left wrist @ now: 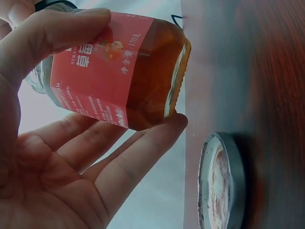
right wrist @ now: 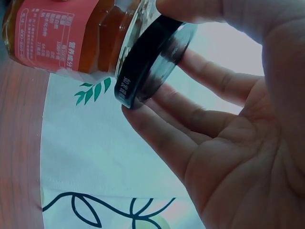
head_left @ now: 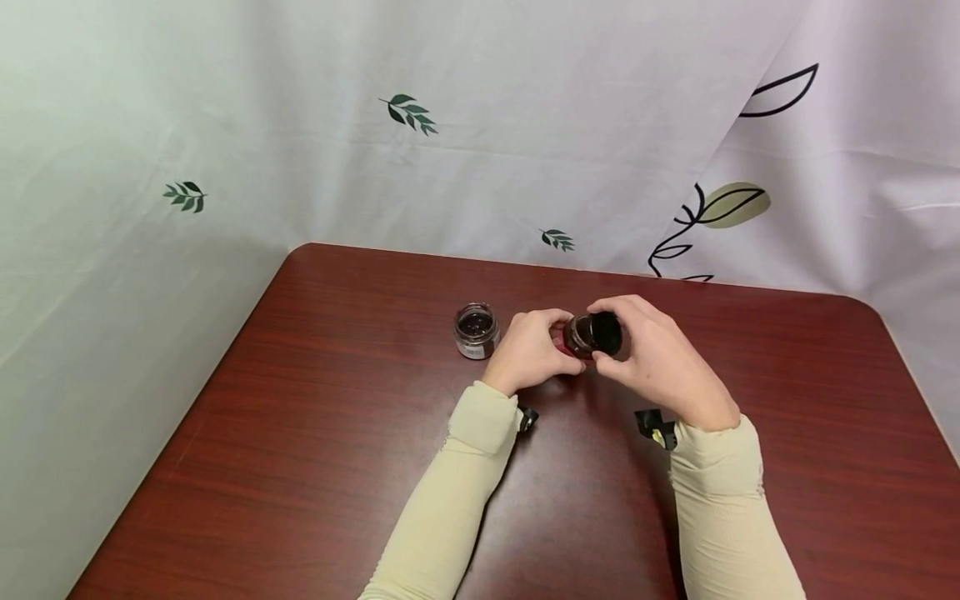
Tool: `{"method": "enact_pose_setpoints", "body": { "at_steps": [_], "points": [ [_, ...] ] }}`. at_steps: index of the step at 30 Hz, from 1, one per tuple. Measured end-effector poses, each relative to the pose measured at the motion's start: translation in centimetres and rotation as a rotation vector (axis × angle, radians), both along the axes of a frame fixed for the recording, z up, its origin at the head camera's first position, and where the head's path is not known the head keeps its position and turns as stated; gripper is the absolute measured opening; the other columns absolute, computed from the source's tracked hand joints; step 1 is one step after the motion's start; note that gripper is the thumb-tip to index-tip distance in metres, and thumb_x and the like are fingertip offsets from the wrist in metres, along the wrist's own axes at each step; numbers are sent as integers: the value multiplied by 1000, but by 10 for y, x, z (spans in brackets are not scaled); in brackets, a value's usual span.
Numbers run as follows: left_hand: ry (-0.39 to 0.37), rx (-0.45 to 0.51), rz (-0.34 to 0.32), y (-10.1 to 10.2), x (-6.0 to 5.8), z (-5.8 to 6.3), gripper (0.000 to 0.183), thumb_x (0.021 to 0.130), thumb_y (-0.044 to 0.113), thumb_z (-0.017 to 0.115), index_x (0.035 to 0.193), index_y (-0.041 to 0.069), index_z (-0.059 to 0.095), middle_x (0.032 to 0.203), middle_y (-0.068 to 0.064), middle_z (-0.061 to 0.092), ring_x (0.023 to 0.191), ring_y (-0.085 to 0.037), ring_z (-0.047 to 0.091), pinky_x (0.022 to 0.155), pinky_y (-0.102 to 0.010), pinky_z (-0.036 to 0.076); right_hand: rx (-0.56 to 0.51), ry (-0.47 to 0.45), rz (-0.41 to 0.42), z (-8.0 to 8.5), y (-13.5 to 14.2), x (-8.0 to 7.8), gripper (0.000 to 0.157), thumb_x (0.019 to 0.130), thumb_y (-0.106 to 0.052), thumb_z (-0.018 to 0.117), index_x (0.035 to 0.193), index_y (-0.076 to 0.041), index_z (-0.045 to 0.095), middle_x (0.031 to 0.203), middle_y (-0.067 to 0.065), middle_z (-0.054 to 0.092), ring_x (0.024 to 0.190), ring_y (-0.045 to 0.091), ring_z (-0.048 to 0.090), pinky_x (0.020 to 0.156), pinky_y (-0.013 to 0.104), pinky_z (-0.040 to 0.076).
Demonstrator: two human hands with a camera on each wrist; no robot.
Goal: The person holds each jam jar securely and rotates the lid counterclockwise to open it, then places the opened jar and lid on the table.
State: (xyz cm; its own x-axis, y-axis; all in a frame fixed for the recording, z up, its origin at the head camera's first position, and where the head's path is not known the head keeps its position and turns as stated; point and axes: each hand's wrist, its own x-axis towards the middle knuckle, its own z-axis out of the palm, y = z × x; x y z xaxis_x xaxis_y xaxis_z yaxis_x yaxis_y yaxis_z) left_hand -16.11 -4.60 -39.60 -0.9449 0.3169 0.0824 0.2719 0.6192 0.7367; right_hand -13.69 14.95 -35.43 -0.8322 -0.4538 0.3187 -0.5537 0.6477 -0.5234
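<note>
My left hand (head_left: 528, 350) grips a glass jam jar (left wrist: 97, 71) with a red label, thumb on one side and fingers on the other. The jar is held up off the table, and amber-brown contents show through its glass. At its mouth, my right hand (head_left: 660, 358) pinches a black lid (right wrist: 145, 62) between thumb and fingertips. The lid sits at the jar's rim, close against the glass. In the left wrist view another lid (left wrist: 221, 183) lies on the table below the jar, its pale inner face smeared; the head view does not show it.
An open glass jar (head_left: 476, 331) with dark contents stands on the table just left of my left hand. The reddish-brown wooden table (head_left: 337, 433) ends at the back against a white curtain (head_left: 480, 167) with leaf prints.
</note>
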Motion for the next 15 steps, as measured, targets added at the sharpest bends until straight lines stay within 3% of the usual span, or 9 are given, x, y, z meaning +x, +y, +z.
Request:
{"method": "enact_pose_setpoints", "body": {
  "at_steps": [15],
  "points": [
    [-24,11,8,-2,0,-1,54,70,23,91,118,8,70,93,4,71,80,-4,62,74,-20,49,30,-60,-82,3,5,1,45,79,-9,74,122,-9,62,106,3,62,85,19,54,74,37,44]
  ]
}}
